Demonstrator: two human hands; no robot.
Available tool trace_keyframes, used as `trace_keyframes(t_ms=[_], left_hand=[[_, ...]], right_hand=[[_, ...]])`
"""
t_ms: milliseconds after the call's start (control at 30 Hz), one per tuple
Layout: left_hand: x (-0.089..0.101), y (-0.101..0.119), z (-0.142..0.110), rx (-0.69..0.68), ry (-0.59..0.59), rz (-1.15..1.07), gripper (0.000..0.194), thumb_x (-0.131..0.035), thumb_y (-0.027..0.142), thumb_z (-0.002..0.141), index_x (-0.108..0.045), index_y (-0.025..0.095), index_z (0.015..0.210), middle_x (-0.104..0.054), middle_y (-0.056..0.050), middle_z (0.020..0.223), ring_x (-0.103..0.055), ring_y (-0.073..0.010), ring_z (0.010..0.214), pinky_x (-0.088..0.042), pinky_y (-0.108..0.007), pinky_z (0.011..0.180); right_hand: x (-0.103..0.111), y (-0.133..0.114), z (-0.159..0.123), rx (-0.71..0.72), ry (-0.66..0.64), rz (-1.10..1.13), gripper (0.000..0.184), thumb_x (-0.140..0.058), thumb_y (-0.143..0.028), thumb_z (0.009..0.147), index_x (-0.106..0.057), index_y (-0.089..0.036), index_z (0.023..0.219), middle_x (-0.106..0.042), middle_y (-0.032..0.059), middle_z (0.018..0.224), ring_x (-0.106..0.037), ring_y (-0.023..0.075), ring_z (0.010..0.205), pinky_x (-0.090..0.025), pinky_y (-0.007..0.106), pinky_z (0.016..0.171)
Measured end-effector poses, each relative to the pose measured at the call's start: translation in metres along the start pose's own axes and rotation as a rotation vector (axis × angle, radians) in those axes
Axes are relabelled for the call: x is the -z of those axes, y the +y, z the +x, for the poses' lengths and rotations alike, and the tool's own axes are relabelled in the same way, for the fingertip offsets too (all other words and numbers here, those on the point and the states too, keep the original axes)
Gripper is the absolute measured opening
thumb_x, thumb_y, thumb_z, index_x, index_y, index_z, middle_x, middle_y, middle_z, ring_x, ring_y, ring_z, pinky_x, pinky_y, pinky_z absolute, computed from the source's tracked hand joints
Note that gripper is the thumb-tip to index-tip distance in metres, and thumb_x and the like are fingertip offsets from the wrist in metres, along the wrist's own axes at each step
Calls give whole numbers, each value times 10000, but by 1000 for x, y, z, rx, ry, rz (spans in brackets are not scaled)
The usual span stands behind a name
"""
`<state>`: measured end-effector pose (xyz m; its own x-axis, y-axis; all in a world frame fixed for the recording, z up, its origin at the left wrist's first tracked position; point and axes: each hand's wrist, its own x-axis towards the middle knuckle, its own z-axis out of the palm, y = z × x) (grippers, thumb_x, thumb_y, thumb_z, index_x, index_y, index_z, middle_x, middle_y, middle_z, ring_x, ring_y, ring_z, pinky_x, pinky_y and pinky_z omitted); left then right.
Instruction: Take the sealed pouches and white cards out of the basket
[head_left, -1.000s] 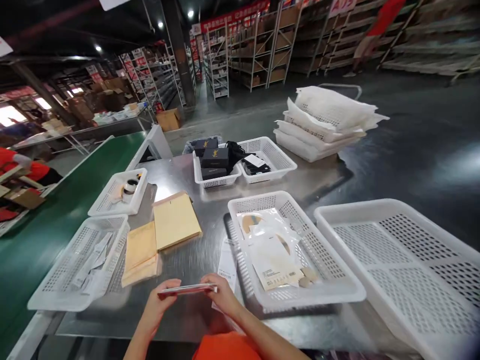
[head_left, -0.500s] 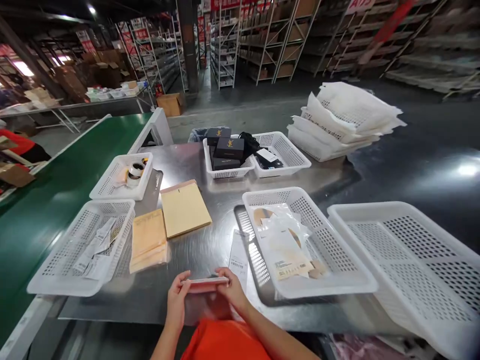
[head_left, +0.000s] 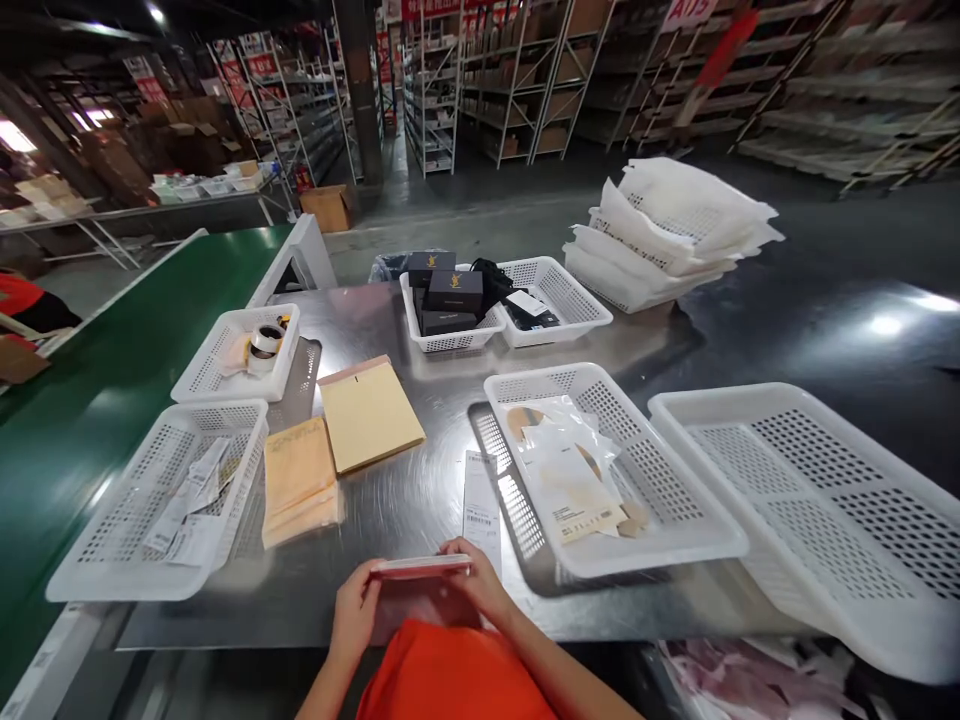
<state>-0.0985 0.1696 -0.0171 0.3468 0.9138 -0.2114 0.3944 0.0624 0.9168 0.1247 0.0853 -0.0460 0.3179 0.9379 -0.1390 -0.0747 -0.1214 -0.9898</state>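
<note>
both hands clamp a flat pink packet [head_left: 421, 567] at the near edge of the steel surface [head_left: 420, 500], left hand [head_left: 355, 618] at its 9 o'clock end, right hand [head_left: 480, 592] at 3 o'clock; its long axis runs 9 to 3. a printed slip [head_left: 481, 507] lies at 12 o'clock, a white basket [head_left: 675, 545] at 2 o'clock, warehouse shelving [head_left: 480, 90] beyond.

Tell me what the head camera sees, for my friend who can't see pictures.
Two bare hands, the left hand and the right hand, hold a thin flat pink packet by its ends above a shiny metal table. White plastic baskets and yellow padded envelopes lie around it.
</note>
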Motion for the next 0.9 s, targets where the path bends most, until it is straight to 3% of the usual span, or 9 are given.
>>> trace_keyframes(t_ms=[133,267,433,500,600,667,733,833,900], left_hand=[[8,7,4,-91,-26,151,285,-539,355,810,-763,228,932,-753,-114,997,-680,-327,973,-499,-477,918],[31,20,5,-184,-59,284,273,-518,302,832,-756,250,956,-754,-96,993,-690,-302,950,-527,-444,876],[57,45,2,-437,-139,717,341,-441,223,890,-722,248,1081,-737,-108,1011,-671,-278,957,-527,-416,861],[51,60,0,-543,-205,896,403,-401,167,903,-675,237,1190,-724,-122,954,-657,-269,895,-522,-408,815],[24,82,-3,-659,-299,1074,452,-369,121,914,-626,236,1268,-691,-126,881,-623,-252,806,-509,-384,731],[4,92,-4,-692,-355,1057,425,-384,152,928,-638,255,1253,-683,-129,887,-617,-261,807,-508,-391,707],[-6,94,-3,-682,-352,915,384,-439,227,932,-637,274,1257,-685,-145,1005,-625,-293,912,-512,-447,786],[3,81,4,-532,-103,567,398,-541,367,890,-636,259,1261,-630,-155,1237,-561,-343,1149,-413,-544,998],[19,64,11,-324,109,288,452,-550,476,868,-653,226,1229,-609,-154,1288,-516,-339,1233,-356,-532,1072]], right_hand=[[3,-2,0,-14,-9,6,235,-665,-393,673,-514,-222,729,-608,27,779,-554,206,738,-442,314,635],[5,-3,1,4,-34,-33,208,-641,-385,711,-523,-214,723,-612,23,774,-556,207,767,-448,326,691],[7,-7,1,61,-83,-105,222,-581,-422,775,-553,-207,728,-611,25,767,-556,212,778,-441,343,735],[7,-8,-1,84,-87,-149,203,-563,-406,791,-567,-206,760,-619,34,789,-562,218,792,-438,348,749],[5,-10,-4,95,-78,-183,124,-558,-327,751,-568,-210,791,-626,35,827,-569,225,827,-434,348,770],[2,-10,-6,81,-71,-170,118,-553,-267,691,-566,-213,796,-621,22,816,-563,216,811,-428,334,751],[0,-8,-8,65,-52,-155,128,-540,-234,648,-553,-213,774,-607,8,779,-549,201,765,-418,317,714],[-1,-3,-9,39,-4,-123,129,-556,-240,629,-526,-215,752,-604,5,781,-545,195,763,-418,311,710],[-2,-1,-10,19,17,-92,154,-580,-264,630,-520,-216,764,-613,10,816,-553,197,788,-429,310,719]])
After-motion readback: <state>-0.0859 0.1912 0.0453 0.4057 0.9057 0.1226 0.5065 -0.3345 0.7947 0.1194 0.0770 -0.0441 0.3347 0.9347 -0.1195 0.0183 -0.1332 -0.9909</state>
